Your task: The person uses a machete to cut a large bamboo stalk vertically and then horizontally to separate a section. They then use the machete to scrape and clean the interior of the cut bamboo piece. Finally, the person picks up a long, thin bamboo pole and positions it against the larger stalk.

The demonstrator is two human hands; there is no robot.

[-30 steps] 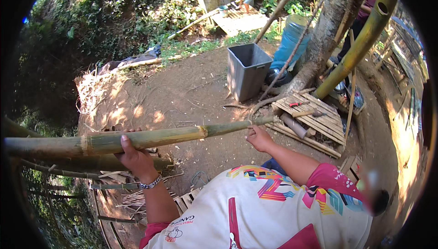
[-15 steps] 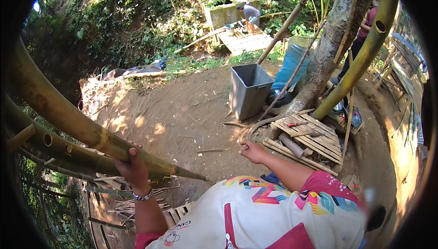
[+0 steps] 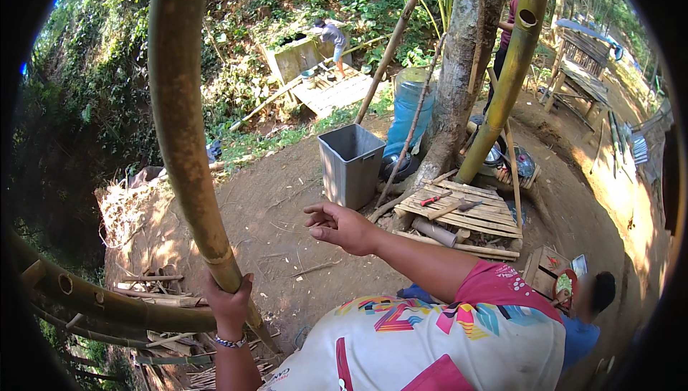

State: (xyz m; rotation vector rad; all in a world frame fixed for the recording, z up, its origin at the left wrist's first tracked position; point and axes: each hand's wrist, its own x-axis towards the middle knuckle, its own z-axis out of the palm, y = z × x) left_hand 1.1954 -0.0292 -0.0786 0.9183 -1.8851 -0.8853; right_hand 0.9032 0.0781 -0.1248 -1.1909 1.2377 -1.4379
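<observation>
My left hand (image 3: 228, 307) is wrapped round the lower part of a thick bamboo pole (image 3: 185, 126), which stands nearly upright, its lower end tapering toward the dirt by my body. Where the pole's top ends is out of view. My right hand (image 3: 340, 227) is stretched out over the ground with its fingers loosely bent and apart, holding nothing. Nearest to it stands a tall grey plastic bin (image 3: 351, 169). At the left, below the held pole, lies another thick bamboo pole (image 3: 143, 312) with holes cut in it.
A bamboo-slat platform (image 3: 494, 220) bears a red-handled tool (image 3: 436, 198) and a knife (image 3: 469, 205). Behind it rise a tree trunk (image 3: 459, 83), a slanting bamboo pole (image 3: 512, 68) and a blue drum (image 3: 412, 111). Three other people are around: far back, behind the tree, and lower right.
The bamboo pole in my left hand has swung from a low slant at the left to nearly upright. My right hand has reached forward and left, its fingers spreading. The view has turned right.
</observation>
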